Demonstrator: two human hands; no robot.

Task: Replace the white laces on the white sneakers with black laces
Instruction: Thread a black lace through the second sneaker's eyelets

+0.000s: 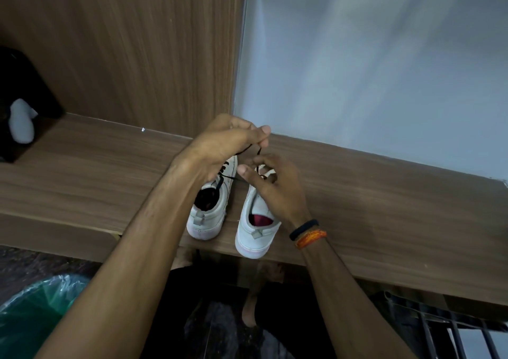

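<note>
Under both hands, two white sneakers stand side by side on a wooden shelf, heels toward the person and toes toward the back wall. The left sneaker lies just below and partly behind the left hand, whose fingers are curled with thumb and forefinger pinching a black lace. That lace runs from the pinch down past the sneaker's eyelets, and one strand crosses toward the right hand. The right hand sits lower and just beside the left one, resting over the forefoot of the right sneaker; its fingers are bent around the lace area, with a strand of black lace rising from them toward the left hand's pinch, so it grips the lace too. Only the right sneaker's heel and red-lined opening show behind that hand. On the right wrist sit a black band and an orange thread band. Far left of the hands, a dark object with a pale piece rests on the shelf. Below left lies a green plastic bag.
</note>
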